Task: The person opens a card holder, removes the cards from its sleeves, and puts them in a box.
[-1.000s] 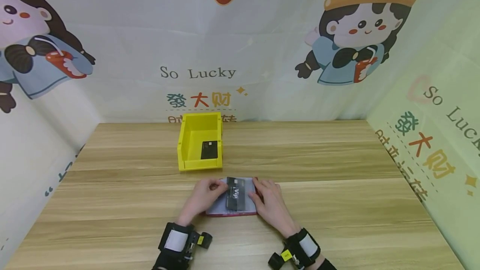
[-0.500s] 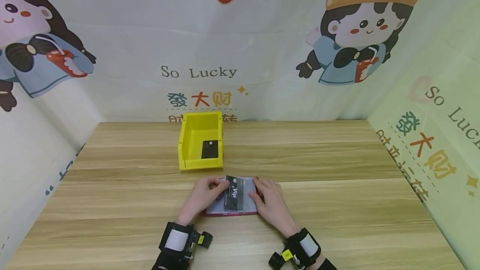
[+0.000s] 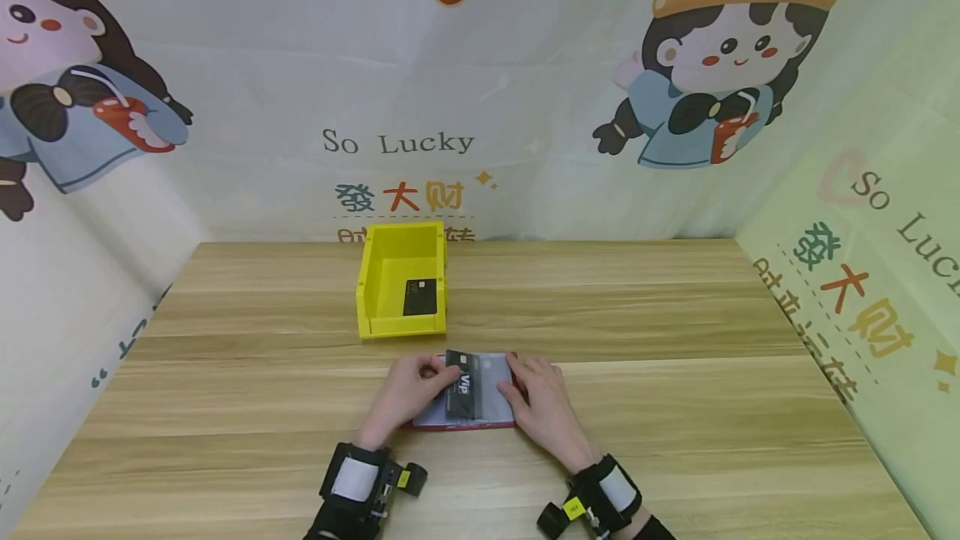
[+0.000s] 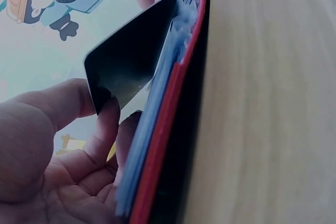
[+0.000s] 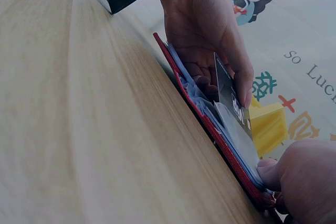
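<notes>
A small card holder [image 3: 495, 402] with a red cover and clear plastic sleeves lies open on the table in front of me. My left hand [image 3: 405, 398] pinches a black VIP card [image 3: 462, 402] between thumb and finger at its left edge. The card stands tilted up from the sleeves, its right part under clear plastic, as the right wrist view shows. With its thumb on the sleeves [image 5: 247, 156], my right hand [image 3: 543, 411] grips the holder's right edge. The card's dark side faces the left wrist view, where the red cover [image 4: 160, 135] edge shows beneath the stacked sleeves.
Behind the card holder stands a yellow bin [image 3: 401, 327] with another black card [image 3: 420, 297] lying in it. The wooden table [image 3: 637, 315] reaches back to a printed cloth backdrop [image 3: 540, 107], which also lines both sides.
The VIP card has slid slightly left with my left hand, baring more of the sleeve on its right. My right hand has stayed at the holder's right edge.
</notes>
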